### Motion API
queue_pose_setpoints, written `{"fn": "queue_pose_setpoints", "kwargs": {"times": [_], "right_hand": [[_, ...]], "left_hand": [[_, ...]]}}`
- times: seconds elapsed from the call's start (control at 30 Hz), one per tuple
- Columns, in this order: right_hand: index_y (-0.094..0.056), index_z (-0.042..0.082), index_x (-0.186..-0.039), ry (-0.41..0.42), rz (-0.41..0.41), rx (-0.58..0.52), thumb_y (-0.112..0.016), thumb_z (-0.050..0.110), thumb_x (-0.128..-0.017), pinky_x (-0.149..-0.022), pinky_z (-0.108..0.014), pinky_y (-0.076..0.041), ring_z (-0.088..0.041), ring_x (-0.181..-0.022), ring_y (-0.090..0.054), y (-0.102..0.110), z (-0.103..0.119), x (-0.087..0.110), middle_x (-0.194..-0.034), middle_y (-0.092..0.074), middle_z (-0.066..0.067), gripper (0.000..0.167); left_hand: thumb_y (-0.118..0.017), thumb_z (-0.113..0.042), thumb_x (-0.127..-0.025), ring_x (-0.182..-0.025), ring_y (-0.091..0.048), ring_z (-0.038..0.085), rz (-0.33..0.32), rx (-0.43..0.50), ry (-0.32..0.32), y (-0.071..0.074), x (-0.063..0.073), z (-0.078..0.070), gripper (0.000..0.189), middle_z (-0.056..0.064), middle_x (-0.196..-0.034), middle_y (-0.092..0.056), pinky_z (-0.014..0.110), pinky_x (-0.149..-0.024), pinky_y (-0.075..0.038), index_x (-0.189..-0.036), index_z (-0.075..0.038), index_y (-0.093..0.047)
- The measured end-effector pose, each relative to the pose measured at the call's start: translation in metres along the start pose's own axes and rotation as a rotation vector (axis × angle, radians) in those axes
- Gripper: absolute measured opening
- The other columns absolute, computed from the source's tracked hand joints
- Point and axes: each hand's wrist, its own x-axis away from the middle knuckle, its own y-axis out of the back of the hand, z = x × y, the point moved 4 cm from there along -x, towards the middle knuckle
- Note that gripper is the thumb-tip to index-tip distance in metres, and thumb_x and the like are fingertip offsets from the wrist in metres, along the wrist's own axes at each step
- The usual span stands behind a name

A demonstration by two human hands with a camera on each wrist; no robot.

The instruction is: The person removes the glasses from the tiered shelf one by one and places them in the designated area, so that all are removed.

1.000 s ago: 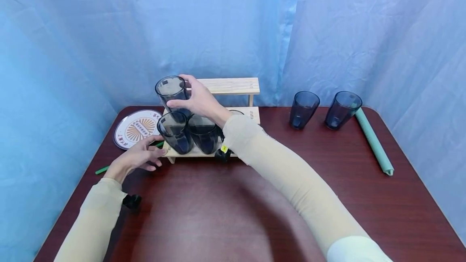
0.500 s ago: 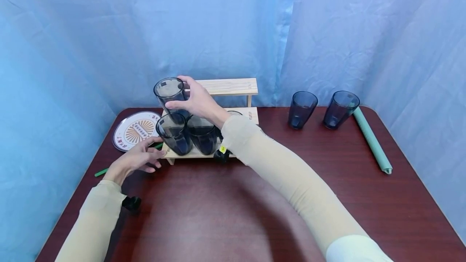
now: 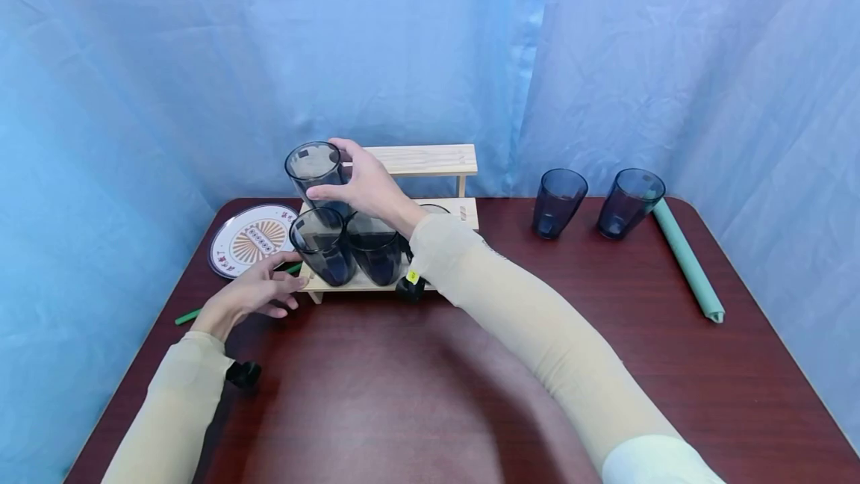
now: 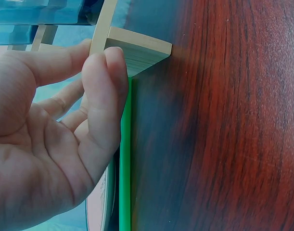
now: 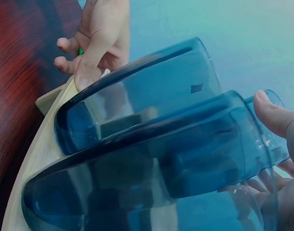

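Observation:
My right hand [image 3: 369, 185] grips a dark tinted glass tumbler [image 3: 314, 164] at the left end of the middle step of a tiered wooden rack [image 3: 423, 160]. Its thumb lies on the near side and its fingers reach round the back. Two more tumblers, a left one [image 3: 324, 254] and a right one [image 3: 376, 256], stand on the lowest step in front. My left hand [image 3: 255, 291] pinches the left end of that step. In the left wrist view, the thumb and fingers [image 4: 101, 91] lie on either side of the board's end. The held tumbler's base is hidden.
Two similar tumblers, one nearer [image 3: 561, 204] and one farther right [image 3: 630, 204], stand right of the rack. A green roll [image 3: 688, 260] lies beside them. A patterned round plate [image 3: 251, 240] and a thin green stick [image 3: 188, 315] lie at the left. Blue curtains surround the table.

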Motion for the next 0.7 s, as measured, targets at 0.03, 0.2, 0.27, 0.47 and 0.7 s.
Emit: {"fn": "queue_pose_setpoints", "kwargs": {"times": [0.03,0.2,0.27,0.47,0.7], "right_hand": [[-0.033,0.026,-0.158,0.0,-0.003,-0.003,-0.084,0.041,-0.083,-0.101,-0.036,-0.049,-0.017,-0.135,-0.047,0.001,0.0,0.0,-0.153,-0.042,0.002,0.092],[-0.034,0.025,-0.158,0.016,-0.018,-0.02,-0.085,0.041,-0.082,-0.1,-0.036,-0.049,-0.017,-0.134,-0.048,0.011,0.006,0.003,-0.15,-0.045,0.003,0.093],[-0.034,0.026,-0.158,0.028,-0.021,-0.023,-0.086,0.042,-0.082,-0.101,-0.036,-0.048,-0.016,-0.134,-0.047,0.016,0.009,0.005,-0.149,-0.045,0.003,0.093],[-0.036,0.023,-0.157,0.066,-0.028,-0.046,-0.087,0.038,-0.081,-0.102,-0.034,-0.047,-0.015,-0.132,-0.049,0.038,0.02,0.013,-0.144,-0.051,0.003,0.093],[-0.04,0.016,-0.156,0.093,-0.061,-0.106,-0.09,0.026,-0.079,-0.097,-0.033,-0.051,-0.018,-0.126,-0.055,0.078,0.02,0.031,-0.139,-0.056,-0.001,0.092]], "left_hand": [[-0.066,-0.026,-0.101,-0.078,-0.068,0.021,0.0,0.001,0.0,0.0,0.0,0.0,0.074,0.019,-0.112,-0.065,0.034,-0.063,-0.06,-0.158,-0.008,-0.022],[-0.067,-0.026,-0.1,-0.078,-0.067,0.02,0.004,0.004,0.0,-0.002,-0.003,-0.002,0.074,0.017,-0.11,-0.066,0.033,-0.062,-0.059,-0.158,-0.009,-0.023],[-0.067,-0.025,-0.1,-0.078,-0.067,0.02,0.004,0.002,-0.001,-0.001,-0.004,-0.002,0.074,0.018,-0.11,-0.065,0.033,-0.062,-0.059,-0.158,-0.009,-0.023],[-0.066,-0.024,-0.101,-0.078,-0.068,0.02,0.011,-0.003,-0.02,0.001,-0.005,-0.002,0.073,0.02,-0.112,-0.065,0.033,-0.062,-0.059,-0.157,-0.007,-0.023],[-0.066,-0.026,-0.1,-0.081,-0.067,0.021,0.012,-0.005,-0.028,-0.001,-0.003,-0.003,0.075,0.021,-0.118,-0.063,0.034,-0.064,-0.06,-0.157,-0.007,-0.022]]}}
